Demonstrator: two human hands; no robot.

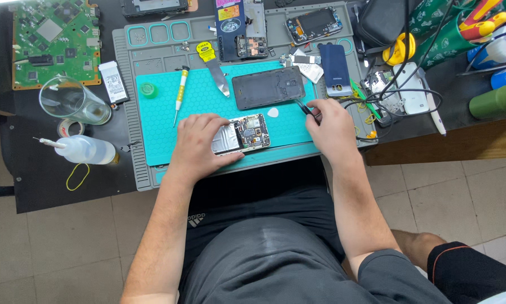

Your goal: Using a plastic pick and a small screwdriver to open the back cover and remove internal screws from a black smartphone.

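An opened phone (pixel 247 133) with bare circuit board and silver battery lies on the teal mat (pixel 202 98). My left hand (pixel 199 143) rests flat on its left end and holds it down. My right hand (pixel 332 128) grips black tweezers (pixel 305 107), whose tips point up-left toward a dark phone back cover (pixel 267 87). A small white pick (pixel 272 112) lies between the cover and the opened phone.
A yellow-handled screwdriver (pixel 180 93), a metal pry tool (pixel 215 73) and a green round piece (pixel 148 89) lie on the mat. A glass (pixel 73 101), squeeze bottle (pixel 87 150) and green circuit board (pixel 53 42) sit left. Phones, cables and tools crowd the right.
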